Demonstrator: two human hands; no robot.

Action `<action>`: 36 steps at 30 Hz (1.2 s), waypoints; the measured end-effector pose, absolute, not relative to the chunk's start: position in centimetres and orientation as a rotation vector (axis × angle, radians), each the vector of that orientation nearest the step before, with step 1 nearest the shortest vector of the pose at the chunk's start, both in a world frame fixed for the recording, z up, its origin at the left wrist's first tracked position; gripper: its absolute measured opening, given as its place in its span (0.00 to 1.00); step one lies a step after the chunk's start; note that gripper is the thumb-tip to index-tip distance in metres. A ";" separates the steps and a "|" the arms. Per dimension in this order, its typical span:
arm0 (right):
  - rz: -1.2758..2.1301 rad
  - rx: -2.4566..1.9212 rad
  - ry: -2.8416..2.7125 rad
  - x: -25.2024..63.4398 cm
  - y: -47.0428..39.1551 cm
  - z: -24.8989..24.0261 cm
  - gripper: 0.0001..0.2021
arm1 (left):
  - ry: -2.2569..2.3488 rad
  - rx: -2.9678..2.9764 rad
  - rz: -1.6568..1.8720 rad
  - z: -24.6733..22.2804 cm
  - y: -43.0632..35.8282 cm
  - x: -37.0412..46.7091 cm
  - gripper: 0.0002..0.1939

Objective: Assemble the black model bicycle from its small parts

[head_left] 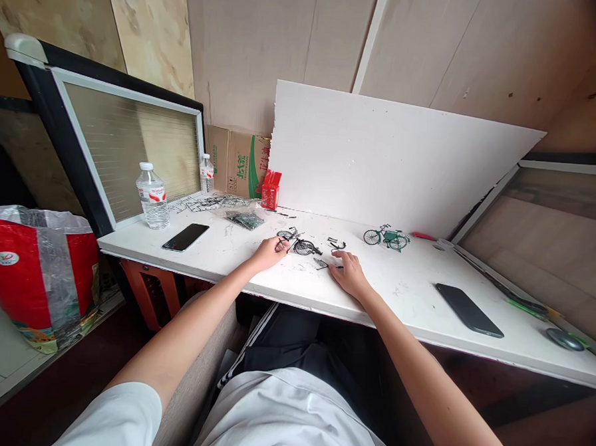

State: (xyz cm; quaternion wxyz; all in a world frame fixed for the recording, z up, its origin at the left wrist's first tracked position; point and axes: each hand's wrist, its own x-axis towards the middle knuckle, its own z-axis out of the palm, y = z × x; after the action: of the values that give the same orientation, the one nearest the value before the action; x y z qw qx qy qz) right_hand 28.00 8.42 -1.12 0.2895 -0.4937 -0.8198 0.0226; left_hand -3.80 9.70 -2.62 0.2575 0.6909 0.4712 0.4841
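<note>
My left hand [271,253] is at the near side of a partly built black model bicycle [305,247]. Its fingers are pinched around a thin black model part [280,246], mostly hidden by the fingertips. To the right, my right hand [348,272] rests on the table with thumb and forefinger apart. A small dark mesh-like piece [320,263] lies by its thumb; whether they touch, I cannot tell. Just beyond the forefinger are curved black parts [337,244]. A green model bicycle [387,237] stands upright farther right.
Black part frames [206,203] and a plastic bag of parts [248,219] lie back left, near a red box [270,189]. A water bottle [153,199] and phone [186,236] are left; another phone [468,310] is right. A white board [381,161] leans behind.
</note>
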 end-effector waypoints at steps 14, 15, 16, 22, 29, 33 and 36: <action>-0.002 -1.221 -2.215 28.4 9.5 -2.1 0.14 | 1.247 1.852 1.317 -2.2 9.2 -3.6 0.11; -0.005 -1.222 -2.215 28.4 9.6 -2.2 0.14 | 1.246 1.856 1.317 -2.2 9.2 -3.6 0.11; -0.003 -1.222 -2.215 28.4 9.6 -2.2 0.14 | 1.246 1.861 1.318 -2.2 9.3 -3.6 0.11; 0.005 -1.240 -2.205 28.3 9.5 -2.0 0.15 | 1.235 1.872 1.325 -2.7 9.8 -3.8 0.10; 0.042 -1.125 -2.218 28.0 9.0 -1.5 0.14 | 1.232 1.883 1.334 -3.1 10.1 -3.9 0.11; 0.106 -1.043 -2.284 27.9 8.7 -1.1 0.14 | 1.240 1.899 1.341 -2.9 10.0 -3.8 0.10; 0.159 -1.010 -2.307 27.8 8.6 -0.8 0.14 | 1.242 1.904 1.345 -2.7 9.8 -3.7 0.09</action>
State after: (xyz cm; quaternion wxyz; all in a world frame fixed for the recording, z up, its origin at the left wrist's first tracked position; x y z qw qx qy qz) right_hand 27.83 8.63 -0.83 0.3040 -0.3814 -0.8709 0.0601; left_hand -3.75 9.82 -2.69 0.2475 0.6984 0.4555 0.4935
